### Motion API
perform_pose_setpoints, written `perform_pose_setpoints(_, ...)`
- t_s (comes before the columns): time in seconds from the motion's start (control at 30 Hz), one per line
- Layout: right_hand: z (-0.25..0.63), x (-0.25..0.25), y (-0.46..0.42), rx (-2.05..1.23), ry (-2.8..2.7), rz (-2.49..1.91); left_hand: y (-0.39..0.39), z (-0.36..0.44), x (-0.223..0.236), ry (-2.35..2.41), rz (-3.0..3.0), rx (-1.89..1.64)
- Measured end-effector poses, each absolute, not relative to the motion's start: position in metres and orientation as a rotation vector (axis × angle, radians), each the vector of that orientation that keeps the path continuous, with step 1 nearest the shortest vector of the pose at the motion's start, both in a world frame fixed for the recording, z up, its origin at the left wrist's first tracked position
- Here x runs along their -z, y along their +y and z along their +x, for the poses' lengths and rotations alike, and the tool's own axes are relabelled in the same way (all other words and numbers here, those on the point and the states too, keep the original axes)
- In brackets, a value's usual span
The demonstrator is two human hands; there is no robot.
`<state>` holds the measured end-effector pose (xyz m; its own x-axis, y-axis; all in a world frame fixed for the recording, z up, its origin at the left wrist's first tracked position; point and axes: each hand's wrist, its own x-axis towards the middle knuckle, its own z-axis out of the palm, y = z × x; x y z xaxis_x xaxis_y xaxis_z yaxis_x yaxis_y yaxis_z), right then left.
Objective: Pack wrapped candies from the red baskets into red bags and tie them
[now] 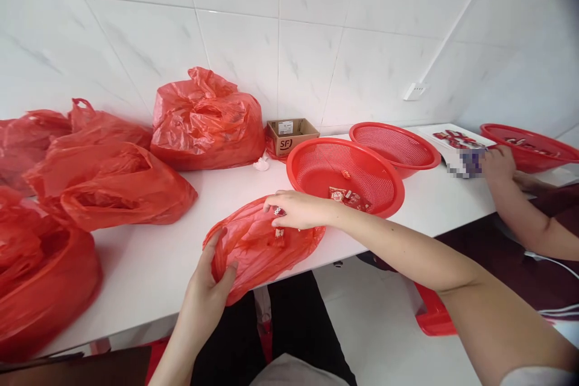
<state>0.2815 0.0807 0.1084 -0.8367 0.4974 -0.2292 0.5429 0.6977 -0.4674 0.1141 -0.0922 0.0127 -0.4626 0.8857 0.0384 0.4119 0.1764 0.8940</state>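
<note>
A red plastic bag (253, 259) lies spread at the table's front edge, its mouth facing up. My left hand (210, 277) grips the near left rim, with fingers inside and thumb outside the film. Over the bag's mouth, my right hand (301, 211) is curled palm down, pinching a small red-and-white wrapped packet (280, 211). Another small packet (279, 235) shows just below those fingers; whether it is held or lies in the bag I cannot tell. Right behind my right wrist stands a red perforated basket (307, 163) with several small packets (355, 199) in it.
Full red bags (208, 126) line the table's left and back. A small cardboard box (292, 136) stands by the wall, a crumpled white tissue (261, 163) before it. Further right are a second red basket (393, 139), a co-worker's hands (500, 166) at a white box, and another basket (529, 160).
</note>
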Motion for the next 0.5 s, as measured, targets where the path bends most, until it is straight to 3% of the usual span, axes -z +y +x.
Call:
perform_pose_setpoints(0.27,0.283,-0.120,0.105,0.965,2.998,0.892,-0.093,0.111,-0.011,1.959,1.214,-1.245)
perform_pose_setpoints(0.37,0.305,-0.126,0.153,0.710,3.028,1.208,-0.093,0.113,-0.012,1.960,1.220,-1.242)
perform_pose_setpoints(0.43,0.327,-0.122,0.190,0.404,2.827,1.528,-0.094,0.115,-0.014,1.967,1.208,-1.248)
perform_pose_setpoints(0.5,0.351,-0.112,0.218,0.301,2.613,1.683,-0.094,0.118,-0.017,1.977,1.178,-1.255)
